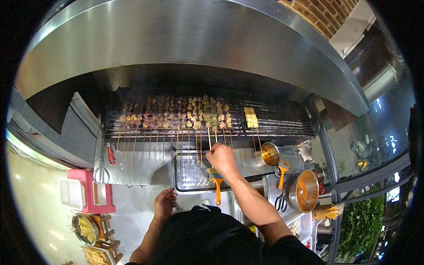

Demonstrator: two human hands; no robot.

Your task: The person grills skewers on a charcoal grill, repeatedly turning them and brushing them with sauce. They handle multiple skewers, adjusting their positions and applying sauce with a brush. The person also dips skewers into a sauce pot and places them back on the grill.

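Observation:
My right hand (221, 159) is closed around the wooden sticks of skewers with green pepper and meat (210, 116), which lie over the charcoal grill grate (278, 124). Several meat skewers (149, 119) lie in a row to the left, sticks toward me. Below my right wrist, an orange-handled basting brush (217, 190) lies across the rim of a metal tray (180, 175). My left hand (164, 202) hovers by the tray's near-left corner, fingers loosely curled, with nothing visible in it. Two skewers of pale yellow blocks (251, 117) sit apart on the right of the grate.
A steel hood (185, 36) overhangs the grill. To the right are a metal cup of sauce (269, 155), another orange brush (282, 174), black-handled scissors (281, 202) and a bowl of red-brown seasoning (305, 192). Left are tongs (101, 172), a red lighter-like object (111, 155) and a pink stool (96, 198).

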